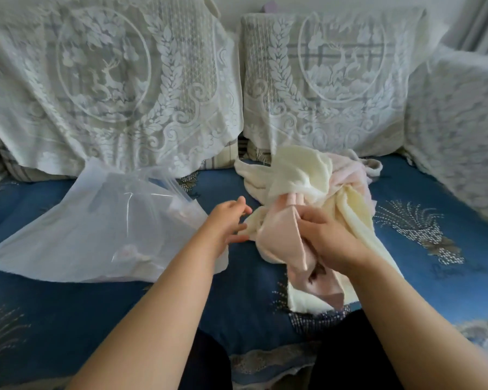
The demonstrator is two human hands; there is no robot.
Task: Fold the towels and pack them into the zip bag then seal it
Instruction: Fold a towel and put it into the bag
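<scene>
Right hand [326, 237] grips pink towel [279, 240] amid cream towels [307, 170], frame centre; left hand [230, 220] loose-fingered, empty; zip bag [102, 220] centre-left.

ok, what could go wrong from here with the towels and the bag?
1. The right hand grips the pink towel while it is tangled with the cream towel; pulling may drag the whole pile along.
2. The zip bag lies limp beside the left hand, so its mouth may collapse when loading.
3. Nothing is folded yet; bunched towels might block the seal.
</scene>
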